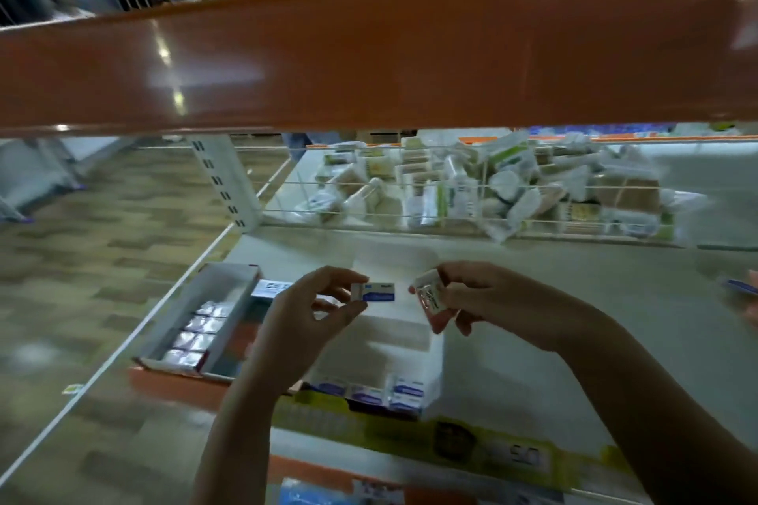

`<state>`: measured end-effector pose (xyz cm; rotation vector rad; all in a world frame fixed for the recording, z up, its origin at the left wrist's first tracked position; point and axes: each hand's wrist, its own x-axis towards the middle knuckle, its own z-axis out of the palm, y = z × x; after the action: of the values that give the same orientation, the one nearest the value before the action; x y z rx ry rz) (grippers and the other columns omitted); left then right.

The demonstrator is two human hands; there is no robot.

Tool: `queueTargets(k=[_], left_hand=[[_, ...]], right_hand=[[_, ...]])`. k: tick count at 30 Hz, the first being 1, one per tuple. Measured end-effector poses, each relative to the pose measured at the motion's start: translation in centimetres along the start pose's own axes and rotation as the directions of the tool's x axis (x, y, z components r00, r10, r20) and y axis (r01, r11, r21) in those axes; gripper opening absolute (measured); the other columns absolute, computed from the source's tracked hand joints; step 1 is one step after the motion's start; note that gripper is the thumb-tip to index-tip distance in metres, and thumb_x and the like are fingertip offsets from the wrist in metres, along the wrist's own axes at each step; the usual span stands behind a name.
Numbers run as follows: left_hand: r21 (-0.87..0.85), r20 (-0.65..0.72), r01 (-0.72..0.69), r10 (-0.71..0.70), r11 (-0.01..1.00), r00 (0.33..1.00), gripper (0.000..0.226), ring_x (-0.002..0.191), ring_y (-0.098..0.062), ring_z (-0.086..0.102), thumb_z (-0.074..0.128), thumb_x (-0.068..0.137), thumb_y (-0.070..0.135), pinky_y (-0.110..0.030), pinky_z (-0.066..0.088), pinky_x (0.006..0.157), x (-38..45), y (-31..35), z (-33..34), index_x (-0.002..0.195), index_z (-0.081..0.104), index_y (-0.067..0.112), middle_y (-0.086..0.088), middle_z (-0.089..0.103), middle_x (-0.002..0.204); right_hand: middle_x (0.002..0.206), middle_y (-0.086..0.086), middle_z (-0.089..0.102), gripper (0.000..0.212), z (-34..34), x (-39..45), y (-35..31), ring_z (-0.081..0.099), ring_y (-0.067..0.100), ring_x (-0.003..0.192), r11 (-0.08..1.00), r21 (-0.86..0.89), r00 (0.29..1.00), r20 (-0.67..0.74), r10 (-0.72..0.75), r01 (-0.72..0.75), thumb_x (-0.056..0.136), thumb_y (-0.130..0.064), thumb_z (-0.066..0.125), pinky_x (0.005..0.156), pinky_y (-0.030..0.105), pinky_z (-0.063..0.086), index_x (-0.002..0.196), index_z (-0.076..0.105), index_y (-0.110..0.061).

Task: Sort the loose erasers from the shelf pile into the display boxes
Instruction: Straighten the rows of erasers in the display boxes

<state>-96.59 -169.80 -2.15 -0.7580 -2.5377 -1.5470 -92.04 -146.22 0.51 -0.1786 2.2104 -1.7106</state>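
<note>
Left hand (305, 310) grip is pinching a blue-white eraser (374, 292) by its end, mid-frame; right hand (484, 299) grip is curling round a second, wrapped eraser (428, 299). Both are hanging over the white box (434, 365) at lower centre. Erasers are looking light, stiff, wrappers probably slick; pinching the long sides should be holding best. Left box (229, 279) is sitting part-filled. Wire basket (410, 213) of packets is filling the upper right; orange beam (369, 61) is crowding overhead.

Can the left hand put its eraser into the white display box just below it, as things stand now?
Probably yes. The left hand pinches a blue-and-white eraser above the white display box, whose top is open with a row of erasers at its front. Nothing lies between; the right hand holds its own eraser beside it.
</note>
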Motion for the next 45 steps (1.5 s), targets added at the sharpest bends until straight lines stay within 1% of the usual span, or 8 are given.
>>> queueTargets(k=[5,10,18,22,26,33,40,45], left_hand=[[0.033,-0.034,-0.011,0.012,0.999,0.999,0.040,0.074,-0.001,0.063,0.073,0.077,0.005,-0.013,0.048,0.065,0.5,-3.7,-5.0,0.087,0.066,0.043,0.016,0.067,0.083],[0.034,-0.045,-0.016,0.018,0.999,0.999,0.038,0.077,-0.002,0.063,0.073,0.077,0.005,-0.012,0.048,0.068,1.4,-7.5,-9.9,0.092,0.067,0.039,0.016,0.068,0.086],[0.079,-0.077,0.041,-0.035,0.996,0.996,0.036,0.078,-0.005,0.063,0.072,0.078,0.014,-0.017,0.051,0.069,3.1,-13.3,-16.7,0.093,0.065,0.046,0.013,0.067,0.086],[0.098,-0.056,-0.003,0.008,0.995,0.998,0.028,0.084,-0.003,0.063,0.067,0.075,0.034,-0.014,0.050,0.070,3.3,-15.1,-18.6,0.097,0.062,0.050,0.020,0.066,0.093],[0.062,-0.073,-0.034,0.039,0.998,0.997,0.026,0.084,-0.003,0.063,0.061,0.072,0.047,-0.015,0.050,0.070,3.1,-16.6,-19.3,0.098,0.061,0.050,0.020,0.066,0.095],[0.064,-0.082,0.022,-0.017,0.998,0.996,0.033,0.083,0.000,0.063,0.069,0.077,0.024,-0.019,0.051,0.068,2.9,-18.6,-19.5,0.094,0.061,0.051,0.022,0.067,0.093],[0.034,-0.079,0.034,-0.032,0.999,0.996,0.027,0.084,0.000,0.062,0.069,0.078,0.024,-0.015,0.050,0.071,2.8,-19.1,-19.3,0.094,0.062,0.045,0.022,0.067,0.091],[0.015,-0.069,0.061,-0.060,0.998,0.996,0.029,0.084,0.001,0.062,0.069,0.078,0.022,-0.011,0.048,0.069,2.9,-19.4,-19.3,0.094,0.061,0.044,0.023,0.066,0.091]], right_hand=[[0.087,0.002,0.068,0.022,4.1,5.5,-2.2,0.066,0.007,0.077,0.988,-0.150,0.999,0.039,-0.020,0.026,0.094,-0.006,0.046,0.060,0.019,0.047,0.112,0.058,-0.007],[0.093,0.000,0.067,0.013,7.3,10.9,-3.9,0.068,0.006,0.079,0.973,-0.225,0.997,0.061,-0.041,0.054,0.093,-0.010,0.050,0.059,0.014,0.049,0.096,0.056,-0.021],[0.097,-0.001,0.059,0.023,12.2,19.5,-6.1,0.057,0.009,0.078,0.892,-0.451,0.996,0.088,0.022,0.020,0.093,-0.013,0.053,0.063,0.019,0.049,0.115,0.055,-0.013],[0.107,-0.001,0.062,0.028,14.6,23.1,-6.8,0.057,0.013,0.092,0.827,-0.561,0.996,0.089,0.021,0.032,0.090,-0.015,0.056,0.075,0.025,0.047,0.118,0.056,-0.017],[0.107,-0.006,0.062,0.033,16.4,26.0,-7.0,0.057,0.011,0.093,0.743,-0.667,0.995,0.098,0.021,0.051,0.088,-0.019,0.061,0.075,0.026,0.048,0.117,0.050,-0.026],[0.093,-0.002,0.055,0.020,18.4,28.7,-5.8,0.048,0.010,0.076,0.509,-0.856,0.995,0.095,-0.018,0.091,0.088,-0.010,0.058,0.056,0.019,0.035,0.107,0.056,-0.017],[0.080,-0.002,0.050,0.023,19.1,28.6,-5.3,0.050,0.016,0.074,0.443,-0.894,0.998,0.050,-0.038,0.062,0.088,-0.002,0.052,0.070,0.032,0.048,0.075,0.048,-0.021],[0.071,-0.004,0.042,0.020,19.4,28.4,-4.9,0.045,0.015,0.067,0.361,-0.929,0.997,0.069,-0.031,0.076,0.088,-0.003,0.051,0.052,0.023,0.032,0.075,0.047,-0.018]])
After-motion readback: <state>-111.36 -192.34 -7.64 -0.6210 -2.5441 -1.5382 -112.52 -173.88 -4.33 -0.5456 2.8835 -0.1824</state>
